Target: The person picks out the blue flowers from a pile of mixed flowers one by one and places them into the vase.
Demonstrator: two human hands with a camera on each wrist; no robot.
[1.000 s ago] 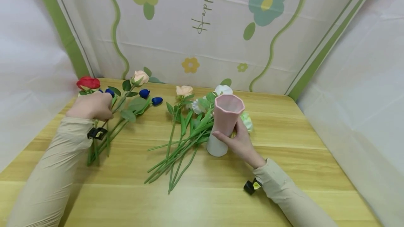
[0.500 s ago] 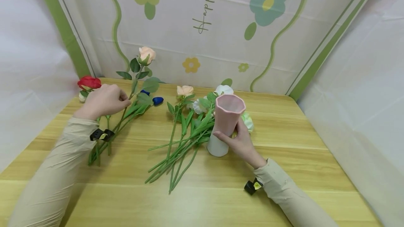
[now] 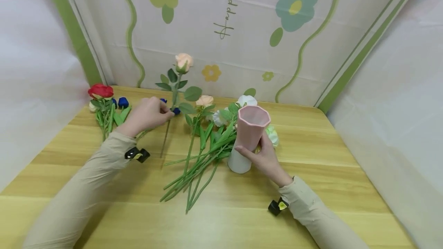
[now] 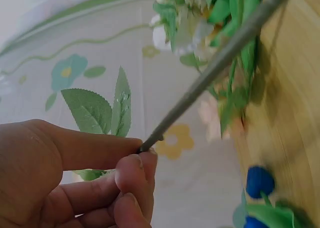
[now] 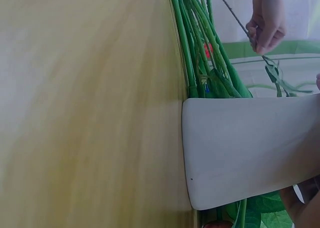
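Observation:
A peach rose [image 3: 184, 63] stands upright in my left hand [image 3: 149, 114], its stem [image 4: 200, 85] pinched between thumb and fingertips. In the head view the stem's lower end hangs over the table, left of the middle bunch. My right hand [image 3: 264, 156] grips a vase [image 3: 250, 126], pink at the top and white at the base, which stands upright on the table. The thumb lies across the vase's front; the other fingers are mostly hidden behind it. The right wrist view shows the vase's white base [image 5: 250, 150] close up.
Left of the vase lies a bunch of green stems [image 3: 194, 180] with white flowers [image 3: 246, 100] and another peach rose [image 3: 205, 100]. A red flower [image 3: 100, 91] and blue buds [image 3: 123, 102] lie at the far left. A printed curtain [image 3: 221, 49] hangs behind the table.
My left hand has lifted the peach rose from the left group and carried it right, toward the vase. My right hand and the vase have stayed in place.

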